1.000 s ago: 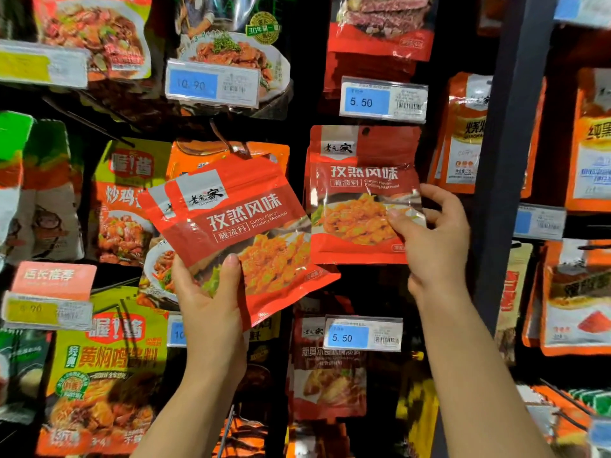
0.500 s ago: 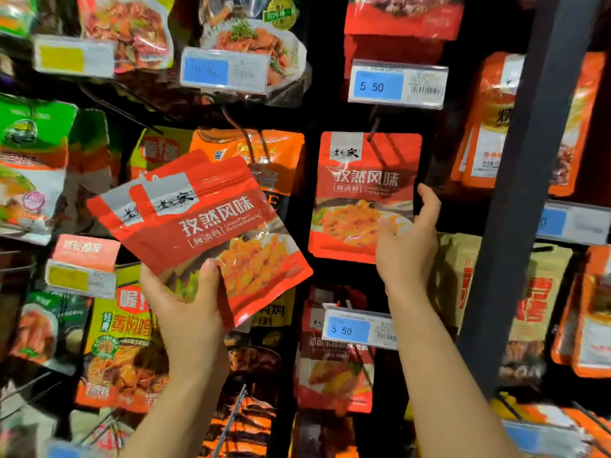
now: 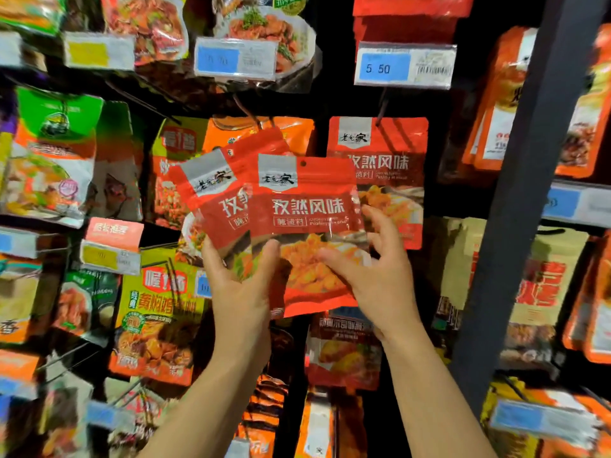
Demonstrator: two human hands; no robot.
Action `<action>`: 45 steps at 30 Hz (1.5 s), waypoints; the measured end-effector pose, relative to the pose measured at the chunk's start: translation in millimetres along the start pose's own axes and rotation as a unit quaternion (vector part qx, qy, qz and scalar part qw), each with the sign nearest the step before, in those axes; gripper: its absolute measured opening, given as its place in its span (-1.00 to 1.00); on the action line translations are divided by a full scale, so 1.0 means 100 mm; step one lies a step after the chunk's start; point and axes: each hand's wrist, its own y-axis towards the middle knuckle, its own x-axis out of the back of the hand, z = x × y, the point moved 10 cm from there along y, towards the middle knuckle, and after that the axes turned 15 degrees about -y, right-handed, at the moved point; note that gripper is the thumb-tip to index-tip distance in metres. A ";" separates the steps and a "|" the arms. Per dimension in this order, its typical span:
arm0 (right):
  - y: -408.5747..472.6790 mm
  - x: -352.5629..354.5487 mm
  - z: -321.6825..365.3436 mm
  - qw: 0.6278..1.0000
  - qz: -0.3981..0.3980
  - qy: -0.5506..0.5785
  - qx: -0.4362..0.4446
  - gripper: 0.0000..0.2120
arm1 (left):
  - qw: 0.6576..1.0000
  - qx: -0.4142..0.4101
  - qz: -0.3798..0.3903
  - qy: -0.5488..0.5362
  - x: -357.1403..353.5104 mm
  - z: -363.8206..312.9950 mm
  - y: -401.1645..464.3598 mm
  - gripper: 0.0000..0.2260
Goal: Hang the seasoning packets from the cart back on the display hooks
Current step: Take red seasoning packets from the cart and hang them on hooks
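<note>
Right fingers: a second earlier my right hand (image 3: 380, 276) had steadied the hung packet (image 3: 390, 153) on its hook; it had since come across, thumb pinching the front packet (image 3: 307, 226) of the fan, fingers spread at its right edge.
Left fingers: my left hand (image 3: 241, 282) kept its grip, thumb over the lower edge, clamping the rear packet (image 3: 211, 190) behind.
Packets: both off the hooks, in front of the display, front one now upright with its hang hole showing.
Hook: under the 5.50 tag (image 3: 403, 66), one matching packet in place.
Meaning: one hung, I judged; next being separated.
</note>
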 end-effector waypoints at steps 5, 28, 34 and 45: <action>0.04 0.41 0.06 0.994 -0.101 -0.029 0.006 -0.45 | 1.000 0.024 -0.006 0.009 0.13 0.00 0.09 -0.62; 0.42 0.83 0.33 0.983 -0.183 -0.010 -0.034 -0.47 | 0.999 0.022 0.034 0.003 0.13 -0.09 0.24 -0.66; 0.68 0.74 0.14 0.962 -0.208 -0.170 -0.039 -0.49 | 1.000 0.019 0.020 0.003 0.33 -0.14 0.32 -0.66; 0.28 0.49 0.45 0.937 -0.178 -0.293 0.065 -0.40 | 0.991 0.086 0.105 -0.009 0.08 -0.02 0.18 -0.66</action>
